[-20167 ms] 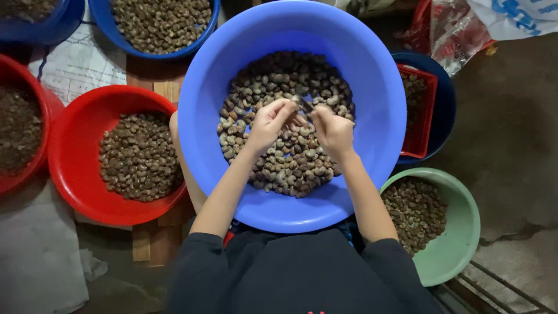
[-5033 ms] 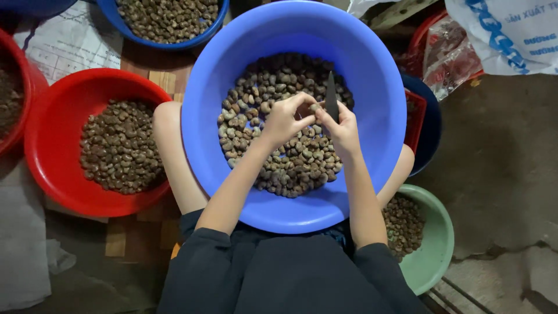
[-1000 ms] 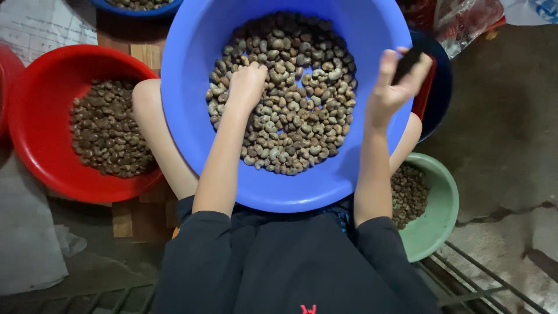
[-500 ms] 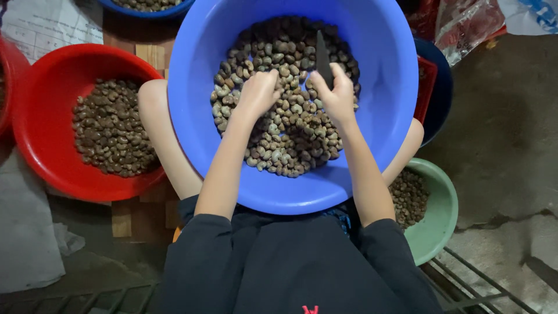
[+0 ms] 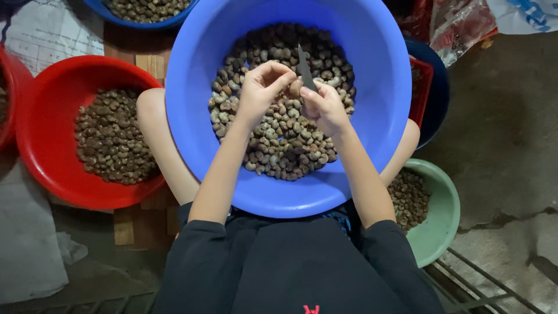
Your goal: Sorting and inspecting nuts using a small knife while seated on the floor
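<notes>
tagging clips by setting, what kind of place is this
Probably a small floor-level nut-shelling workplace: a big blue basin of nuts, red basin and green bowl around it, a small knife.

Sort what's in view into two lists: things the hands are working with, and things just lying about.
In hand:
left hand pinching a nut
right hand holding a small knife
big blue basin of nuts, under both hands

Lying about:
red basin
green bowl
printed paper
plastic bag
</notes>
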